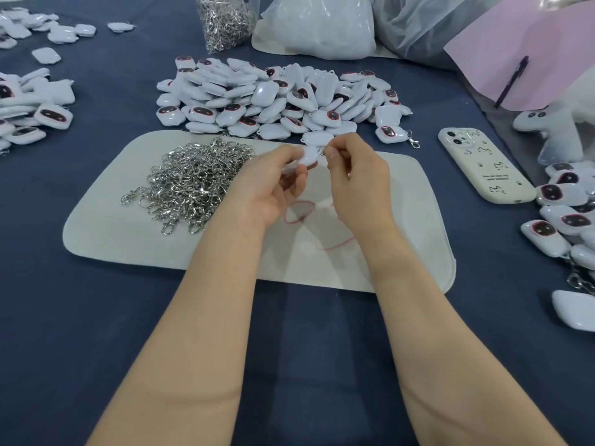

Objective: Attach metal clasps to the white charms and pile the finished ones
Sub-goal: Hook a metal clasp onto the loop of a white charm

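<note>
My left hand grips a white charm above the pale mat. My right hand pinches a small metal clasp right at the charm's top edge; most of the clasp is hidden by the fingers. A heap of loose silver clasps lies on the mat's left half. Beyond the mat sits a big pile of white charms with dark red-rimmed faces. Charms with clasps on them are piled at the right edge.
A phone in a cream case lies right of the mat. A red rubber band rests on the mat under my hands. A bag of clasps and plastic bags stand at the back. More charms lie at the left.
</note>
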`<state>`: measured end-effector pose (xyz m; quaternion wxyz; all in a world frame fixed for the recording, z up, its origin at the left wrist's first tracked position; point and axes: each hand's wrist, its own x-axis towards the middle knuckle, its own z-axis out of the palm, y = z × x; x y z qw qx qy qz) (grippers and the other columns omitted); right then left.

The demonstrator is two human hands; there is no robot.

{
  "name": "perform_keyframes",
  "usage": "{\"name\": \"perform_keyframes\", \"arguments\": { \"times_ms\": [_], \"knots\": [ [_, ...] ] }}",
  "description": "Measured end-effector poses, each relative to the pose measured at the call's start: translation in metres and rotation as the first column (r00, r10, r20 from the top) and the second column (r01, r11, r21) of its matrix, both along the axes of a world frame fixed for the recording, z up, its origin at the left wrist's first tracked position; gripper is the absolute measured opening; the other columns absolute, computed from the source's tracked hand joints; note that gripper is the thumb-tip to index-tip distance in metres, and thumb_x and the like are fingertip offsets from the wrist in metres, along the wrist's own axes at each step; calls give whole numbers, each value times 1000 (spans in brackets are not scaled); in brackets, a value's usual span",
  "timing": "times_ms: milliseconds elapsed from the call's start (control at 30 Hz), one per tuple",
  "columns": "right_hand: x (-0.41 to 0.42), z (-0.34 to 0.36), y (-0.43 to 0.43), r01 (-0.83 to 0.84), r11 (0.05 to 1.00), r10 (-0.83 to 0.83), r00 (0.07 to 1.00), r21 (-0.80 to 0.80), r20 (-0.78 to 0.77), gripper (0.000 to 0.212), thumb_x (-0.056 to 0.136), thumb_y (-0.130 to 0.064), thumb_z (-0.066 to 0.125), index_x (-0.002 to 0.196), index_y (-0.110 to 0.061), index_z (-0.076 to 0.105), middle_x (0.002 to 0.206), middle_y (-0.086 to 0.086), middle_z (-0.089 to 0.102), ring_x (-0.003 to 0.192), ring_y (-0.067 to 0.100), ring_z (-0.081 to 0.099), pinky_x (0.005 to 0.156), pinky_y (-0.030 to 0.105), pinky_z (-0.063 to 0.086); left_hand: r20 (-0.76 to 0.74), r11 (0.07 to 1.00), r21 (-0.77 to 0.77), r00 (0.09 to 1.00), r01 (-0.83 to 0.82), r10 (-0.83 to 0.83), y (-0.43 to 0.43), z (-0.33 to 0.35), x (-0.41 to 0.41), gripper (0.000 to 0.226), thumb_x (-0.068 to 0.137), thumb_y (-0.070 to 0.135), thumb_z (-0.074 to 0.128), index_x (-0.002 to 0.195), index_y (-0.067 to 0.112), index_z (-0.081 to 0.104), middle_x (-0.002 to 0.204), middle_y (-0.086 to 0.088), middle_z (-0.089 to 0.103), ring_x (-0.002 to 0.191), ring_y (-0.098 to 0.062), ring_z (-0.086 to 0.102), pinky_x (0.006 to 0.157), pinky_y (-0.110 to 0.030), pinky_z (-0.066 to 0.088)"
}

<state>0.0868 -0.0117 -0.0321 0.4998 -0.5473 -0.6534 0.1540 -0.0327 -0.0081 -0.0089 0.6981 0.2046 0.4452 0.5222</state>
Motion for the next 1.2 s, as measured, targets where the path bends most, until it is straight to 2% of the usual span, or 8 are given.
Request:
{"name": "perform_keyframes", "arguments": {
  "times_ms": [133, 300, 367, 500, 600, 733, 1033, 1200],
  "knots": [
    [1, -1, 1, -30, 999, 35, 989, -38, 142, 13, 93, -5, 49, 92, 0, 61, 85, 11, 63, 76, 20, 49, 68, 26, 35, -397, 977, 215, 913, -1, 89, 0, 3, -1, 11, 88, 5, 60, 91, 15, 60, 64, 1, 57, 39, -3, 51, 41, -14, 41],
    [7, -4, 3, -54, 984, 89, 973, -167, 211, 15, 93, -6, 46, 94, -2, 61, 90, 10, 65, 82, 23, 53, 69, 26, 34, -795, 881, 398, 575, 257, 192, -2, 2, 3, 20, 87, 8, 59, 96, 25, 59, 80, 5, 59, 52, -13, 57, 60, -22, 51],
    [6, -4, 2, -60, 980, 90, 984, -188, 153, 14, 94, -7, 46, 95, -4, 59, 87, 8, 64, 80, 21, 52, 69, 26, 35, -782, 885, 395, 596, 247, 183, -2, -1, 3, 19, 89, 8, 57, 98, 24, 57, 82, 4, 59, 52, -11, 58, 62, -24, 54],
    [-1, -2, 1, -93, 978, 82, 995, -188, -64, 5, 92, -9, 53, 93, -12, 57, 77, -11, 57, 72, 6, 51, 65, 7, 38, -539, 952, 305, 830, 33, 144, 1, -4, 2, 19, 91, 3, 55, 106, 15, 54, 78, 0, 54, 45, -5, 52, 48, -17, 48],
    [-2, -1, 2, -139, 968, 103, 980, -209, -173, 9, 90, -8, 56, 91, -16, 54, 80, -12, 58, 78, 4, 57, 71, 9, 43, -404, 968, 251, 906, -24, 127, 2, -5, 2, 19, 90, 1, 54, 105, 12, 53, 76, -3, 54, 43, -7, 49, 44, -16, 44],
    [-2, -1, 2, -121, 976, 78, 970, -181, -230, 13, 89, -5, 55, 86, -18, 51, 80, -8, 59, 83, 15, 59, 79, 25, 47, -326, 970, 242, 940, -24, 104, 1, -4, 3, 16, 91, 1, 54, 102, 12, 53, 79, -6, 54, 43, -7, 50, 47, -16, 47],
    [-1, -2, 2, -58, 992, 31, 974, -113, -224, 14, 89, -4, 53, 86, -18, 51, 76, -15, 56, 75, 7, 55, 68, 12, 43, -326, 961, 273, 944, 47, 47, -1, -5, 5, 16, 93, 2, 52, 81, 11, 56, 64, -2, 57, 44, -6, 55, 48, -16, 48],
    [0, -1, 1, -46, 991, 17, 976, -128, -218, 13, 90, -7, 53, 86, -19, 52, 75, -15, 56, 74, 3, 55, 67, 22, 47, -306, 969, 243, 952, 50, 27, -2, -3, 6, 19, 93, 3, 53, 76, 11, 55, 62, -2, 58, 45, -6, 56, 48, -17, 49]
  ]
}}
